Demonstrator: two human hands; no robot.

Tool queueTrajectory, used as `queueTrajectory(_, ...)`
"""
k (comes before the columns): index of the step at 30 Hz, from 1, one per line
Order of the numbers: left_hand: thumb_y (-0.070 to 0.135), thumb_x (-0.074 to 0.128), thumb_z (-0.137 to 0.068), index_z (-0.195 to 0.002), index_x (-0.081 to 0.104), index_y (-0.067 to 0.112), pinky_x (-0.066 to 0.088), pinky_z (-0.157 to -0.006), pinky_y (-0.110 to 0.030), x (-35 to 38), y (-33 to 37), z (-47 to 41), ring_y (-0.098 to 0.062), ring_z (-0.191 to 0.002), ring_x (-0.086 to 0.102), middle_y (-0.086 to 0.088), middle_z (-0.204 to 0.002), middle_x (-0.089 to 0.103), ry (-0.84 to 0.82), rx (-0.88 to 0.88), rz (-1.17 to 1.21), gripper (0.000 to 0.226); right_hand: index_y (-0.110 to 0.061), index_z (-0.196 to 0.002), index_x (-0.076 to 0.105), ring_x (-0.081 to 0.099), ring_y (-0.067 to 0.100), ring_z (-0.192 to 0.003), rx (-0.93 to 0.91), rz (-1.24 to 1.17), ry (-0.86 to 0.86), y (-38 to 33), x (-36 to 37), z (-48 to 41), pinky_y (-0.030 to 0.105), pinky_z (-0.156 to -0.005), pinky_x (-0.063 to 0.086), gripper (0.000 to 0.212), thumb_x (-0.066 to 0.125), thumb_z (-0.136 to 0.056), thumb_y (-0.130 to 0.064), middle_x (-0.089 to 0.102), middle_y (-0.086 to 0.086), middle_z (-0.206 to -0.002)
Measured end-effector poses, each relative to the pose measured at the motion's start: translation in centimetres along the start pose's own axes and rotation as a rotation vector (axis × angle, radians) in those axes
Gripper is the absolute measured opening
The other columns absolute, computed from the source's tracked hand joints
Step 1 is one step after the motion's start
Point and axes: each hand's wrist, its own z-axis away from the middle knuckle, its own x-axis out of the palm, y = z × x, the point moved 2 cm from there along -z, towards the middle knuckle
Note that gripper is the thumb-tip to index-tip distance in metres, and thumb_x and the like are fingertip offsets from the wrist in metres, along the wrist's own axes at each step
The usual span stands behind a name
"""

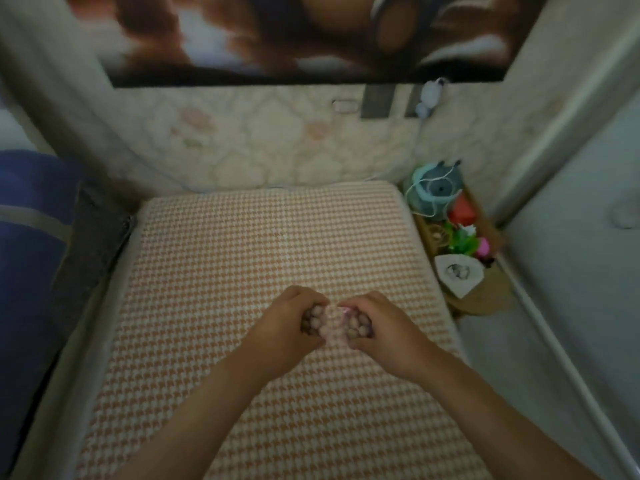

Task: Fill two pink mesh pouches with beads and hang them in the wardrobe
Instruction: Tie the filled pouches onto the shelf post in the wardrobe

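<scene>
Low over the middle of the houndstooth-patterned cushion, my two hands meet around a pink mesh pouch packed with round beads. My left hand curls round the pouch's left end, where brownish beads bulge between the fingers. My right hand grips the right end, with more beads showing by its fingertips. The pink mesh is bunched in the gap between the hands. I cannot tell whether this is one pouch or two pressed together.
A wooden box on the floor to the right holds a teal toy, a red object, artificial flowers and a white packet. A blue bundle lies at the left. A quilted wall panel stands behind the cushion.
</scene>
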Motion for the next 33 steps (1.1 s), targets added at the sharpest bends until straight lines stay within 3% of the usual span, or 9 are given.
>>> queueTrajectory(5,0.021,0.087,-0.065,-0.115,0.061,0.028,0.046,-0.081,-0.016,-0.4,17.7,-5.4,-0.008,-0.095,0.055,0.006,-0.109,0.054,-0.115,0.101,-0.052,0.056,-0.029,-0.127,0.059,0.058,0.004,-0.098,0.113,-0.022,0.14,0.2,-16.5,9.9,0.013,-0.082,0.044,0.05,0.079,-0.081,-0.026,0.052,-0.01,-0.115)
queueTrajectory(9,0.03,0.086,-0.067,-0.118,0.061,0.027,0.046,-0.082,-0.019,3.3,33.8,-8.5,-0.01,-0.097,0.056,0.006,-0.111,0.055,-0.228,0.198,-0.052,0.056,-0.022,-0.128,0.063,0.054,0.01,-0.104,0.213,0.0,0.284,2.3,-29.2,20.3,-0.001,-0.083,0.031,0.053,0.081,-0.079,-0.019,0.046,-0.003,-0.119)
queueTrajectory(13,0.035,0.078,-0.065,-0.11,0.064,0.03,0.053,-0.084,-0.029,9.9,48.1,-9.7,-0.009,-0.091,0.06,0.006,-0.104,0.062,-0.381,0.367,-0.013,0.048,-0.027,-0.128,0.061,0.056,0.012,-0.1,0.322,-0.01,0.465,6.0,-39.2,32.7,0.016,-0.087,0.042,0.051,0.079,-0.081,-0.02,0.048,-0.002,-0.111)
queueTrajectory(15,0.031,0.078,-0.068,-0.115,0.063,0.028,0.05,-0.084,-0.017,13.7,54.5,-9.8,-0.005,-0.09,0.057,0.006,-0.107,0.058,-0.43,0.442,-0.003,0.049,-0.028,-0.132,0.057,0.054,0.009,-0.099,0.388,-0.006,0.555,8.1,-43.0,38.8,0.019,-0.091,0.044,0.053,0.078,-0.084,-0.024,0.049,-0.003,-0.114)
queueTrajectory(17,0.013,0.08,-0.072,-0.121,0.06,0.013,0.04,-0.076,-0.001,17.5,60.2,-9.3,-0.002,-0.084,0.052,0.001,-0.11,0.05,-0.483,0.519,0.025,0.053,-0.026,-0.137,0.054,0.052,0.006,-0.101,0.468,0.0,0.617,10.3,-45.6,44.5,0.011,-0.091,0.042,0.053,0.075,-0.088,-0.022,0.049,-0.002,-0.118)
queueTrajectory(19,0.01,0.078,-0.07,-0.121,0.061,0.011,0.04,-0.074,-0.004,21.8,65.4,-8.5,-0.001,-0.08,0.054,0.0,-0.107,0.052,-0.532,0.596,0.065,0.054,-0.026,-0.138,0.053,0.051,0.006,-0.106,0.538,0.003,0.674,12.6,-47.3,50.1,0.001,-0.09,0.035,0.051,0.071,-0.091,-0.023,0.051,-0.002,-0.123)
queueTrajectory(23,0.008,0.074,-0.069,-0.116,0.063,0.015,0.042,-0.072,-0.005,30.4,74.5,-5.5,0.004,-0.082,0.057,0.008,-0.098,0.053,-0.728,0.709,0.079,0.048,-0.03,-0.133,0.058,0.055,0.018,-0.121,0.71,-0.015,0.782,16.2,-48.6,61.5,0.026,-0.105,0.042,0.044,0.064,-0.091,-0.039,0.057,0.001,-0.132)
queueTrajectory(26,0.015,0.071,-0.07,-0.115,0.06,0.024,0.051,-0.084,-0.024,36.1,80.5,-1.5,-0.011,-0.094,0.06,0.003,-0.109,0.052,-0.872,0.811,0.128,0.047,-0.024,-0.142,0.052,0.052,0.019,-0.124,0.874,-0.023,0.872,17.5,-48.8,69.7,0.019,-0.1,0.038,0.055,0.071,-0.092,-0.029,0.053,0.004,-0.136)
queueTrajectory(33,0.009,0.07,-0.08,-0.108,0.062,0.018,0.045,-0.08,-0.014,49.5,92.6,6.0,-0.015,-0.093,0.06,-0.001,-0.105,0.054,-1.138,0.953,0.117,0.03,-0.025,-0.138,0.055,0.063,0.026,-0.107,1.264,-0.015,0.944,22.3,-48.5,86.3,0.029,-0.087,0.045,0.049,0.069,-0.091,-0.034,0.056,0.006,-0.125)
